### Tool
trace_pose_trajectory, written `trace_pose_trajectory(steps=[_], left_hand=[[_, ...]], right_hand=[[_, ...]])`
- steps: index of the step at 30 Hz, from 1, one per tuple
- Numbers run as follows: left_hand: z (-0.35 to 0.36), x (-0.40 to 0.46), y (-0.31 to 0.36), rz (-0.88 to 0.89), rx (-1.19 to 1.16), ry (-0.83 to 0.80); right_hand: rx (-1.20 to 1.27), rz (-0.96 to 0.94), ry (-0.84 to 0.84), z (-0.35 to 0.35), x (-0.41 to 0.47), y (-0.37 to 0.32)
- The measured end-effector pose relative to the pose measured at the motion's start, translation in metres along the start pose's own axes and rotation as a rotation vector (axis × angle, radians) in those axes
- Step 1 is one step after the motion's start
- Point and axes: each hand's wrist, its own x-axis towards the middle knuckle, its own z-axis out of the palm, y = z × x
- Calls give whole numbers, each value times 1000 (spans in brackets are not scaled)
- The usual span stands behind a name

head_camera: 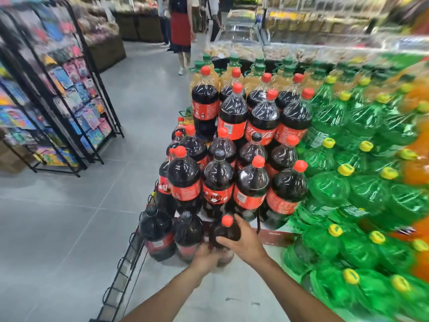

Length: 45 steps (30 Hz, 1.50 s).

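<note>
A large cola bottle with a red cap [227, 228] stands on the lowest white shelf [232, 289] of a tiered drinks display. My right hand [243, 242] grips its shoulder just below the cap. My left hand [205, 255] holds its lower body. Two more cola bottles with dark caps [157, 231] stand just left of it. Behind and above, several rows of cola bottles [234, 180] rise in steps.
Green soda bottles with yellow caps [362, 201] fill the display to the right, orange ones [417, 168] beyond. A black wire rail [120, 273] edges the shelf on the left. A black rack of colourful packets [69, 96] stands across the grey aisle. A person [181, 31] walks far ahead.
</note>
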Motion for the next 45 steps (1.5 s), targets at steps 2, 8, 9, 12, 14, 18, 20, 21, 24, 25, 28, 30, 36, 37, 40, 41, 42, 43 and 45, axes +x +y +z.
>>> trace_pose_trajectory(steps=[2,8,9,12,14,18,20,21,24,25,28,30,36,37,40,41,42,43,45], left_hand=[[-10,-17,13,39,16,-5],[-51,-109,55,315,395,-266],[-60,-124,60,392,506,-269],[-76,-161,76,603,718,-244],[-73,-178,84,731,857,-236],[-40,-199,92,966,1037,-307],[-12,-208,93,1032,1159,-307],[3,-214,94,1056,1230,-300],[49,-233,95,1090,1348,-339],[64,-243,95,1111,1374,-358],[114,-269,93,1170,1457,-389],[154,-287,88,1192,1489,-417],[284,-349,56,1225,1493,-609],[306,-360,50,1217,1494,-646],[364,-388,29,1211,1491,-720],[381,-397,21,1216,1494,-743],[396,-404,14,1211,1499,-778],[411,-412,8,1212,1508,-818],[436,-424,-3,1203,1517,-880]], right_hand=[[-46,2,31,-12,-20,-5],[-186,-29,132,-46,-106,-16],[-183,-37,147,-50,-122,-15],[-218,-67,179,-58,-169,-16],[-238,-64,219,-62,-212,-38],[-336,-21,310,-75,-279,-41],[-385,11,331,-85,-310,-33],[-415,29,337,-92,-325,-27],[-476,101,364,-115,-371,-8],[-491,126,383,-123,-386,0],[-505,190,442,-146,-434,31],[-493,211,471,-161,-469,54],[-495,290,579,-205,-589,124],[-495,315,590,-212,-609,137],[-445,408,618,-229,-662,179],[-426,430,632,-233,-678,191],[-401,447,649,-237,-692,203],[-374,460,670,-241,-704,213],[-295,488,715,-247,-724,233]])
